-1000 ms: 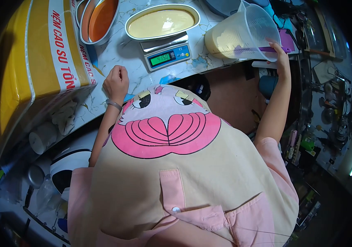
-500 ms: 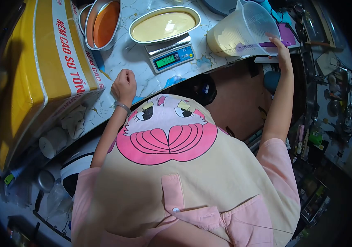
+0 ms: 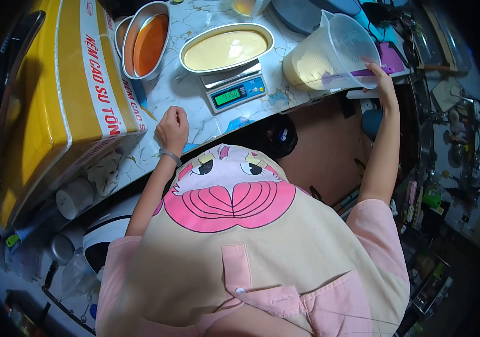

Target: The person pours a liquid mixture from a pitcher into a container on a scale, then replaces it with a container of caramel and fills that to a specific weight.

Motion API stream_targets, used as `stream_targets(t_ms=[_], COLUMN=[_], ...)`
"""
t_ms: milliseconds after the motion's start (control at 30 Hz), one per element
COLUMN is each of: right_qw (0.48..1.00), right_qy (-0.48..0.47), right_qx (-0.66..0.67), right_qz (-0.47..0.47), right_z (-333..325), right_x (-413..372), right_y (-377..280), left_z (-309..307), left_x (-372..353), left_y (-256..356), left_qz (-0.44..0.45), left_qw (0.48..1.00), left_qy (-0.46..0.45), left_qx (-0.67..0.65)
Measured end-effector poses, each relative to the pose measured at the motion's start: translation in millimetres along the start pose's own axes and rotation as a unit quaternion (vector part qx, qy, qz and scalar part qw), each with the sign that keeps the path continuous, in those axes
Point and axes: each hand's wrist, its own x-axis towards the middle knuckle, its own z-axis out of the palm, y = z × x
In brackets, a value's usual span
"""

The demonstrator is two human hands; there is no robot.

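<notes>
right hand (image 3: 383,84) grips the tilted clear plastic measuring jug (image 3: 330,53), lying at 3 o'clock from the batter-filled oval metal pan (image 3: 217,69); left hand (image 3: 172,128), fisted, sits nearer at 7 o'clock.

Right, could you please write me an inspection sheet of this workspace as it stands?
Surface: marbled counter, bare in patches between the things.
Job's things: oval pan of pale batter on the scale, display lit; clear jug, tilted, batter inside, purple spatula across it.
Clutter: yellow box at the left; orange pans beside it.
Grips: left hand in a fist on the counter, nothing visible in it; right hand closed on the jug's rim.
Cables: nothing seen.
Surroundings: crowded shelves at the right; white cup below the counter.
</notes>
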Motion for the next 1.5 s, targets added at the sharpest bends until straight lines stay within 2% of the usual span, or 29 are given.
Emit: stream_targets(t_ms=[267, 467, 667, 800, 867, 933, 1000, 1067, 1267, 1333, 1400, 1433, 1500], right_qw=[1.0, 0.999, 0.998, 0.997, 0.988, 0.984, 0.962, 0.957, 0.887, 0.887, 0.865, 0.866, 0.85], right_qy=[-0.024, 0.02, 0.026, 0.024, -0.031, -0.039, -0.072, -0.07, -0.098, -0.097, -0.06, -0.058, -0.129], right_qx=[0.003, -0.034, -0.057, -0.073, -0.142, -0.165, -0.253, -0.273, -0.442, -0.441, -0.473, -0.473, -0.502], right_qz=[0.008, -0.029, -0.025, -0.03, -0.042, -0.063, -0.065, -0.07, -0.096, -0.1, -0.156, -0.153, -0.095], right_z=[0, 7, 10, 19, 23, 33, 44, 51, 67, 72, 76, 77, 79], right_x=[0, -8, -9, -8, -2, -5, -11, -15, -6, -10, -3, 2, 12], right_y=[-1, -12, -24, -58, -77, -101, -125, -141, -166, -171, -169, -169, -172], left_z=[-2, 1, 1, 0, 0, 0, 0, -1, -2, -2, -2, -2, -1], left_x=[0, 3, -2, -2, -2, -2, -2, -2, -5, -2, -2, -3, -3], left_y=[7, 8, 7, 6, 5, 3, 2, 3, 4, 4, 4, 4, 3], left_qz=[0.002, -0.004, 0.01, 0.018, 0.02, 0.023, 0.019, 0.023, 0.017, 0.02, 0.014, 0.016, 0.004], left_qw=[0.999, 0.998, 0.997, 0.998, 0.998, 0.998, 0.998, 0.998, 0.999, 0.999, 0.999, 0.999, 1.0], left_qy=[0.015, 0.036, 0.035, 0.034, 0.029, 0.023, 0.023, 0.022, 0.021, 0.022, 0.02, 0.018, 0.018], left_qx=[0.041, 0.06, 0.065, 0.057, 0.057, 0.058, 0.049, 0.045, 0.039, 0.035, 0.024, 0.023, 0.023])
